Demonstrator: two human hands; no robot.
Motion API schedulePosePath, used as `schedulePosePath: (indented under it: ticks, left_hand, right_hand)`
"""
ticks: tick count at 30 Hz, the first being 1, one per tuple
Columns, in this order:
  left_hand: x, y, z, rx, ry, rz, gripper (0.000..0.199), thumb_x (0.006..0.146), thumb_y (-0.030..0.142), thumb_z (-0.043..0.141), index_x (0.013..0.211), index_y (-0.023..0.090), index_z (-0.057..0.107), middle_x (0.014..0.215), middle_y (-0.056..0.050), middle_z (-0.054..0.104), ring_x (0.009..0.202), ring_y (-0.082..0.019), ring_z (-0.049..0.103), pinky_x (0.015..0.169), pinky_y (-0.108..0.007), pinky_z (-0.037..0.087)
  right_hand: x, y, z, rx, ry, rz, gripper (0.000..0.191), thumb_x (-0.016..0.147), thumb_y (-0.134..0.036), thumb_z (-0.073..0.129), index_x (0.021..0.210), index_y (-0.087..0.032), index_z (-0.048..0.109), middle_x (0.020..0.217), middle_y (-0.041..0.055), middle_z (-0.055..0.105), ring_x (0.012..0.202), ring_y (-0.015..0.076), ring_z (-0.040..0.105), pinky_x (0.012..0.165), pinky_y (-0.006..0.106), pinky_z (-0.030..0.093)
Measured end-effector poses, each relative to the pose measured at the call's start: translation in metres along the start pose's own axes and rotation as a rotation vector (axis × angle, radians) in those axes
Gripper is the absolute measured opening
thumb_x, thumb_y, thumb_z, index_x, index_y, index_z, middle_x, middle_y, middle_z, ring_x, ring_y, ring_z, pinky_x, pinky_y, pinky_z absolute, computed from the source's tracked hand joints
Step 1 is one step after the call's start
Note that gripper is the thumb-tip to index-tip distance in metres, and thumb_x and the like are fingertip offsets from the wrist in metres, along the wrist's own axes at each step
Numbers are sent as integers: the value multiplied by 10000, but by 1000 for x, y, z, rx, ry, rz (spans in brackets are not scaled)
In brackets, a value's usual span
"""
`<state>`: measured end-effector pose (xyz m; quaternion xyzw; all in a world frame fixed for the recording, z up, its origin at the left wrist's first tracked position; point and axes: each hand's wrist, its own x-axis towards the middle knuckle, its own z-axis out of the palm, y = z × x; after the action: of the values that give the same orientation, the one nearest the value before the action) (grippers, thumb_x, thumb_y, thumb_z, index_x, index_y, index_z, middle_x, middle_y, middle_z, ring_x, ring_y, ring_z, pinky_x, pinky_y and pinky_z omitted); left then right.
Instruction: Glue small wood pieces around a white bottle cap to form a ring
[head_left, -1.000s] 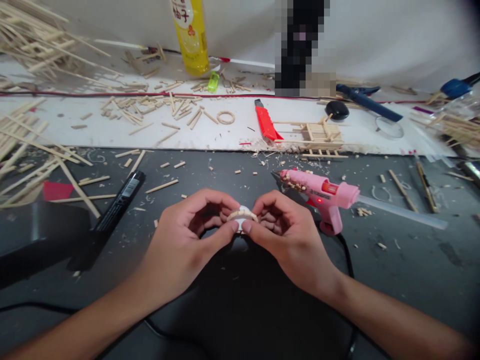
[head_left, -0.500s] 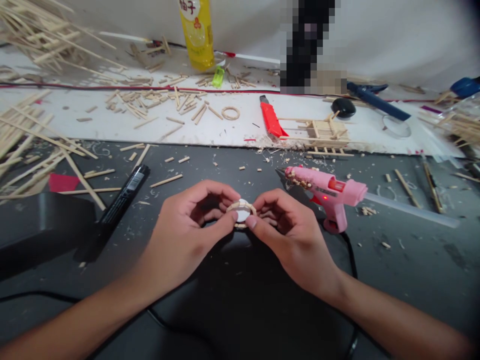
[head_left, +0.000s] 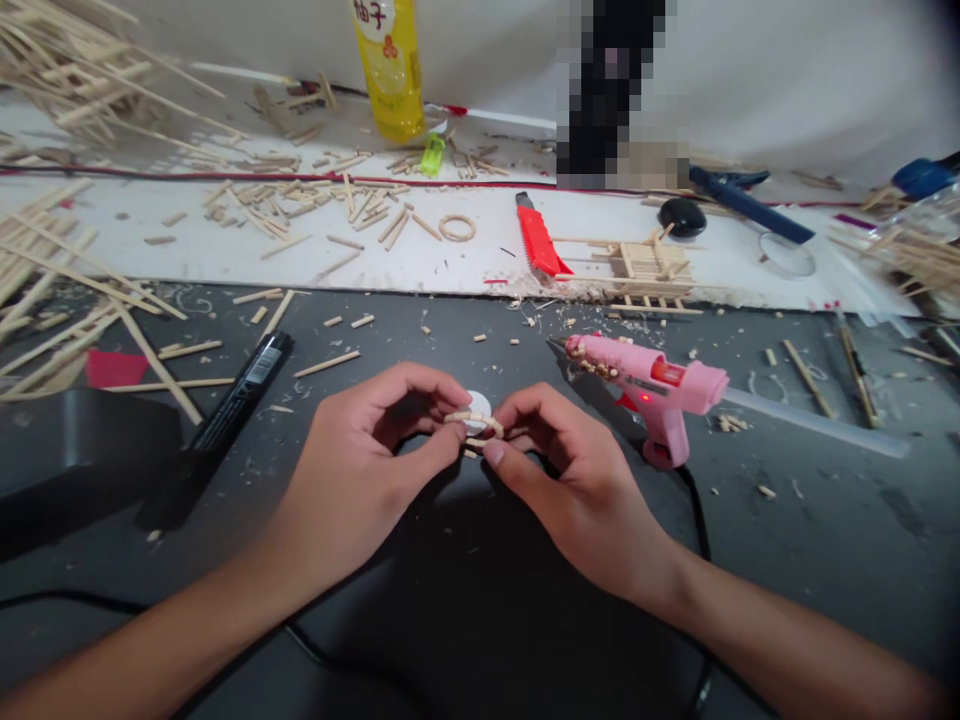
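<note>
Between my two hands is a small ring of short wooden stick pieces (head_left: 480, 417), tilted so that it looks flattened. My left hand (head_left: 382, 440) pinches its left side between thumb and fingers. On the right side, the thumb and fingertips of my right hand (head_left: 562, 460) are closed on it too. A white disc (head_left: 478, 402) shows behind and partly through the ring; whether it touches the ring I cannot tell. To the right of my right hand lies a pink hot glue gun (head_left: 660, 385) with its red light on and a clear glue stick (head_left: 817, 422) sticking out behind.
A black marker (head_left: 244, 390) and a dark box-like object (head_left: 82, 460) lie to the left. On the white ledge are a red cutter (head_left: 538, 240), a small stick frame (head_left: 652, 262), another wooden ring (head_left: 457, 228) and a yellow bottle (head_left: 391, 75). Loose sticks (head_left: 56, 270) pile up at left.
The wooden ring has tipped to a flatter angle, and more of the white disc shows above it. Both hands keep their pinch. The whole view has shifted slightly.
</note>
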<state>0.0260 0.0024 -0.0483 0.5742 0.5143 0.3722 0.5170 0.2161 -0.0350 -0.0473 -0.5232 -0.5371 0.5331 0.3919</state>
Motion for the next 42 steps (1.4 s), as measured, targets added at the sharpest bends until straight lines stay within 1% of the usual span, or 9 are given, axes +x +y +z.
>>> schedulePosePath:
  ticks: [9, 15, 18, 21, 26, 30, 35, 39, 42]
  left_hand:
    - [-7, 8, -1, 63, 50, 129, 153, 824, 107, 722, 809, 258, 703, 824, 58, 689, 754, -106, 660, 686, -174, 511]
    - [-6, 7, -4, 1, -13, 171, 156, 885, 119, 711, 812, 256, 701, 862, 27, 681, 808, -139, 666, 752, -234, 518]
    - [-5, 4, -6, -19, -40, 194, 175, 927, 144, 702, 789, 251, 707, 879, 14, 686, 837, -141, 673, 786, -240, 516]
    - [-3, 3, -6, -79, -36, 161, 165, 922, 151, 727, 787, 245, 715, 884, 11, 701, 844, -133, 683, 776, -216, 522]
    - [1, 2, -4, -236, 13, 46, 169, 821, 90, 762, 723, 221, 723, 855, 5, 712, 780, -129, 677, 678, -187, 526]
    - [0, 1, -1, -317, 20, -24, 211, 745, 12, 761, 689, 213, 732, 826, 12, 716, 788, -119, 678, 685, -163, 521]
    - [-5, 2, 4, -546, 56, -188, 187, 792, 102, 842, 693, 203, 720, 890, 16, 697, 784, -116, 684, 706, -184, 573]
    - [-10, 7, 8, -628, 62, -191, 205, 748, 146, 928, 740, 212, 734, 930, 26, 680, 796, -108, 704, 741, -178, 600]
    - [-14, 10, 10, -679, -1, -189, 214, 789, 204, 920, 742, 220, 712, 950, 33, 654, 790, -104, 690, 731, -183, 610]
  right_hand:
    - [-4, -4, -9, -94, -136, -227, 154, 1019, -332, 682, 1134, -235, 714, 1018, 45, 601, 934, 183, 561, 791, 300, 502]
    - [-1, -5, -12, -8, -177, -198, 209, 1015, -348, 698, 1202, -265, 742, 1249, 75, 624, 1081, 200, 618, 814, 296, 515]
    - [2, -4, -10, 57, -168, -183, 217, 1016, -367, 698, 1194, -258, 760, 1203, 62, 693, 1044, 198, 645, 820, 301, 511]
    - [3, -3, -9, 57, -118, -112, 206, 1019, -328, 681, 1188, -243, 762, 1111, 39, 731, 876, 156, 629, 779, 290, 506]
    - [4, 0, -7, -45, -127, -95, 305, 893, -131, 752, 1179, -237, 751, 1061, 10, 735, 882, 143, 634, 809, 274, 523]
    - [4, 3, -4, -109, -117, -155, 422, 819, -154, 861, 1199, -254, 708, 1098, -11, 738, 906, 138, 645, 797, 267, 518]
    - [0, 3, -1, -188, -85, -185, 664, 744, -235, 962, 1303, -312, 613, 1163, -42, 711, 929, 134, 645, 802, 263, 527]
    - [-3, 3, 2, -176, -94, -183, 749, 738, -287, 984, 1338, -386, 547, 1144, -79, 714, 835, 113, 635, 743, 257, 529]
    - [-6, 2, 5, -83, -89, -144, 840, 732, -277, 991, 1388, -420, 487, 1101, -85, 733, 824, 122, 657, 719, 266, 541]
